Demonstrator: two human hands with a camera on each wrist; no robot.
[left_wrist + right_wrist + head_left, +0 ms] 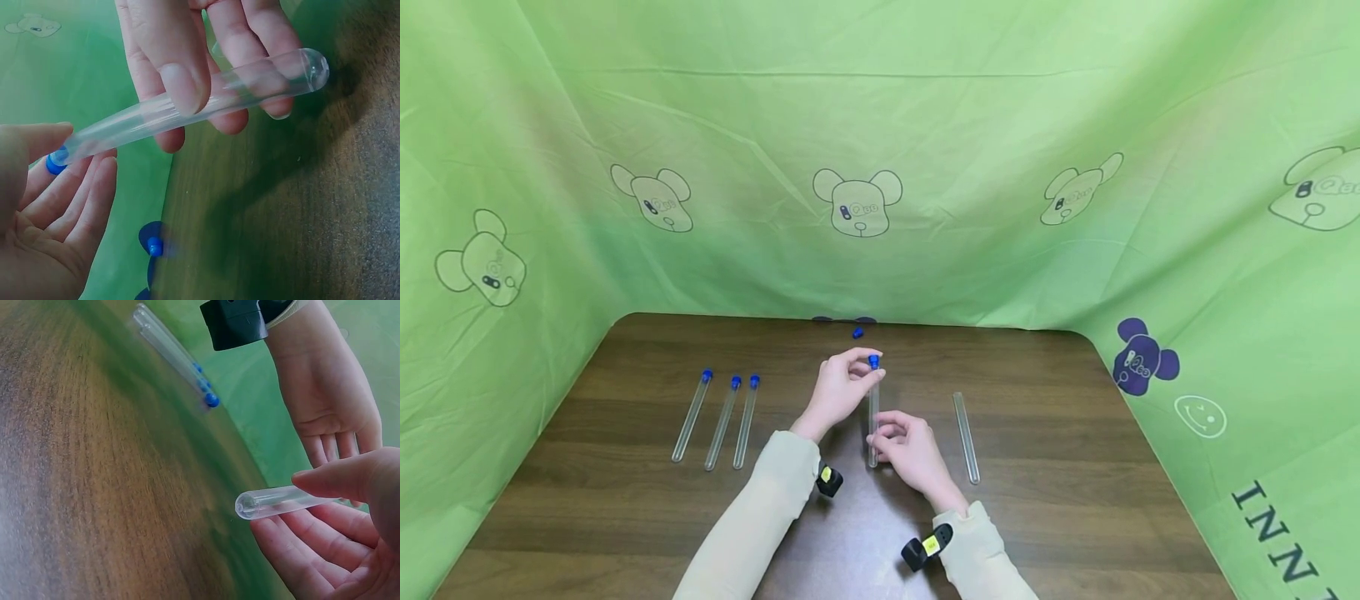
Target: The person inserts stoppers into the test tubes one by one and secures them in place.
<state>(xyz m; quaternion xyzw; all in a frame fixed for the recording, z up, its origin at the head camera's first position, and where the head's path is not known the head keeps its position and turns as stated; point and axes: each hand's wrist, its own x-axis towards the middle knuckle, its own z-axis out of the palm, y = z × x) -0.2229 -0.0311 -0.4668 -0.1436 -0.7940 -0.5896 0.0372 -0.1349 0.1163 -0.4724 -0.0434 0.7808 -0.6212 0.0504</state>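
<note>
A clear test tube with a blue cap is held above the middle of the table. My left hand pinches its capped end between thumb and fingers. My right hand grips the tube nearer its rounded bottom, thumb on one side and fingers on the other. In the left wrist view the tube appears slanted, and the blue cap is partly hidden by the left fingers. The right wrist view shows the rounded tube end jutting past the right thumb.
Three test tubes with blue caps lie side by side on the left of the wooden table. An uncapped tube lies to the right. Near the back edge sits a loose blue cap. Green cloth hangs around the table.
</note>
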